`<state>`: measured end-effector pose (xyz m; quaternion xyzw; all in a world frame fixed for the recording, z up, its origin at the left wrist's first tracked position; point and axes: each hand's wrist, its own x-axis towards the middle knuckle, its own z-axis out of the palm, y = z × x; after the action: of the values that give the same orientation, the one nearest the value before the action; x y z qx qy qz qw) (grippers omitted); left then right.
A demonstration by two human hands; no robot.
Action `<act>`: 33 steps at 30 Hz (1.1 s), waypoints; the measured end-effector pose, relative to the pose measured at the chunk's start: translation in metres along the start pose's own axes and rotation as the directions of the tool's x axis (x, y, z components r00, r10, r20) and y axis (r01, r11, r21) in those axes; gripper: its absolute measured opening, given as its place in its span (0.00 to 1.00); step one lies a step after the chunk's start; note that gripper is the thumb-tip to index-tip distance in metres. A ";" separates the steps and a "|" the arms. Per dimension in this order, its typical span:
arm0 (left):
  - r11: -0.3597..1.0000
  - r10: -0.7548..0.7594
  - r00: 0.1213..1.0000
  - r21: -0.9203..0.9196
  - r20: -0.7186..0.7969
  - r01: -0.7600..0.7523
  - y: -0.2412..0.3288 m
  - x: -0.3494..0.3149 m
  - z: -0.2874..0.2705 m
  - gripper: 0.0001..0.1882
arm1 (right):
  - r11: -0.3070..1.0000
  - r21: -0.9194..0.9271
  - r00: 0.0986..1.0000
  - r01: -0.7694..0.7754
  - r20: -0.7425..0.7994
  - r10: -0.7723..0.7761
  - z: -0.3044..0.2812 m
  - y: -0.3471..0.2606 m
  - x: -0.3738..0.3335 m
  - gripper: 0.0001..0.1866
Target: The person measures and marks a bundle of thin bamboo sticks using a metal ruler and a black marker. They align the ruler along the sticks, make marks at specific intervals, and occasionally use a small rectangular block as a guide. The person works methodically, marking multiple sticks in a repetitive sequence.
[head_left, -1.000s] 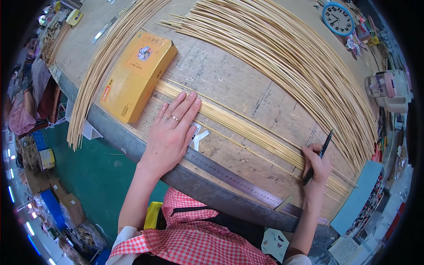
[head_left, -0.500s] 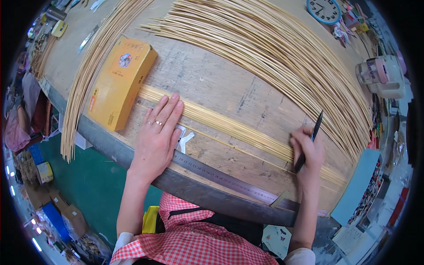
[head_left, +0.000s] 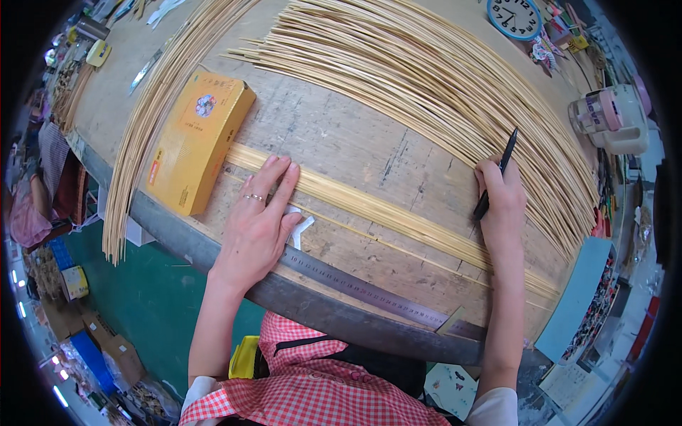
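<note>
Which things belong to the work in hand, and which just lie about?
Likely in use: thin yellowish sticks under left hand; slim black pen in right hand; long grey metal ruler.
Probably lying about: round blue-rimmed clock; whitish plastic jug.

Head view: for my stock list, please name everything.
Table: one, brown, centre
Stick row: many, tan, across table
Stick pile: many, tan, far side
Stick bundle: many, tan, left
Box: one, yellow, between bundle and row
Ruler: one, grey, near edge
Forked piece: one, white, between row and ruler
Pen: one, black, right, held
Clock: one, blue-rimmed, far right
Container: one, clear and pink, right
Panel: one, blue, right end
Cartons: at least two, brown, lower left
Apron: one, red-and-white, bottom centre
Floor: one, green, lower left
Clutter: many, mixed colours, rim, too small to name
Left hand: one, on row
Right hand: one, holding pen
</note>
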<state>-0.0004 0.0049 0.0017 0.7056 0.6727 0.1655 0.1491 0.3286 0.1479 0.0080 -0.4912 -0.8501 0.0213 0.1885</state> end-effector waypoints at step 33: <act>0.999 -0.008 1.000 0.048 0.027 0.006 0.002 0.001 0.000 0.36 | 0.945 0.326 1.000 -0.004 -0.011 0.008 -0.014 0.012 -0.071 0.16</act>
<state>0.0019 0.0059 0.0025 0.7088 0.6769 0.1391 0.1416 0.3748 0.0918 -0.0032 -0.4557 -0.8324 0.1591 0.2723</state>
